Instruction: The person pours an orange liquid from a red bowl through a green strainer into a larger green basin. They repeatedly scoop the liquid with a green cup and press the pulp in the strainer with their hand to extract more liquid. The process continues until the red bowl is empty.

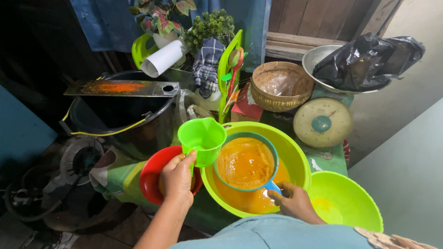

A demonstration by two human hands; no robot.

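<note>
From the head camera, the green-covered table [339,161] was crowded to its edges. A large lime-green plastic basin [295,157] sat at the near edge, touching a red plastic bowl [152,177] on its left and just beside a second, smaller lime-green plastic basin [355,193] on its right. Behind them a black metal drum [124,124], a woven rattan basket [281,85] and a round-dialled kitchen scale [323,123] closed off the back, so open room lay only above the basins and toward the person.

The left hand [177,177] had its grip closed around the handle of a bright green plastic jug [203,138], held tilted over the red bowl's rim, its spout toward the large basin. The right hand [295,200] had its grip closed on the blue handle of a round blue-rimmed strainer [247,161], which rested inside the large basin. The strainer's mesh was coated in wet orange-yellow pulp, and orange liquid pooled beneath it.

Counted: two lime-green basins, one red bowl, one jug, one strainer, one basket, one scale.
</note>
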